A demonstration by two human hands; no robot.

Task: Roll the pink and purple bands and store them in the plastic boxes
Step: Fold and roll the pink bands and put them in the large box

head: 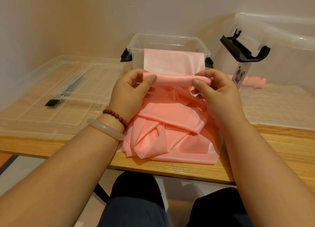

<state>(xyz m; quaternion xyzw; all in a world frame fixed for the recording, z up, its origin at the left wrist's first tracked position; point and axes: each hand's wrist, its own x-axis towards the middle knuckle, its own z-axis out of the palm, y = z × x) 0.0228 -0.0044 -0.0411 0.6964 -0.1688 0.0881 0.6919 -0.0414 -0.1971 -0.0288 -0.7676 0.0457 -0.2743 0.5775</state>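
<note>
A long pink band (170, 131) lies in a crumpled heap on the wooden table (281, 146) in front of me. Its far stretch hangs over the front rim of an open clear plastic box (168, 39) straight ahead. Between heap and box the band is wound into a small roll. My left hand (131, 93) pinches the roll's left end, thumb on top. My right hand (216, 93) pinches the right end the same way. A second clear box (281, 73) at the right holds another pink rolled piece (250, 81). No purple band shows.
A clear lid (56, 93) with a black latch lies flat on the table at the left. The right box carries a raised black handle (243, 47) and a panda label. A wall stands close behind. My knees are under the table's near edge.
</note>
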